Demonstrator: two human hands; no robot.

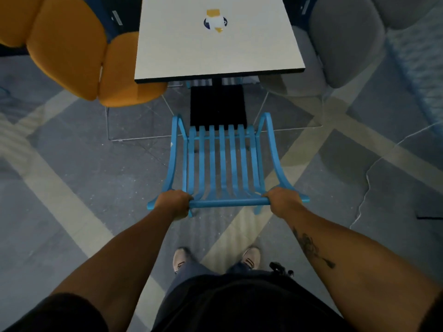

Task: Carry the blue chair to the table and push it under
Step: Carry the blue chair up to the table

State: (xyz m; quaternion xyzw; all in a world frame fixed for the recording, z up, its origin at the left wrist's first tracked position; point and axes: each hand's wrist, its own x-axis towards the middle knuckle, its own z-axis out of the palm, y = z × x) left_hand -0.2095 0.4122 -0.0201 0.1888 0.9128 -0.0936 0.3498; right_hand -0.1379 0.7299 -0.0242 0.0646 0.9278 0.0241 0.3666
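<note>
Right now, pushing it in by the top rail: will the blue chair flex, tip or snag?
Blue chair looks rigid: slatted, one-piece frame. Left hand and right hand grip wide apart, so twisting seems unlikely. It may catch the table's black base.

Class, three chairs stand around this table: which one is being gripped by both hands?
The blue chair, slatted, directly facing the table's near edge; the orange chair and grey chair are upholstered and untouched.

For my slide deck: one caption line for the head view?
Both hands, left and right, grip the blue chair facing the table.
</note>
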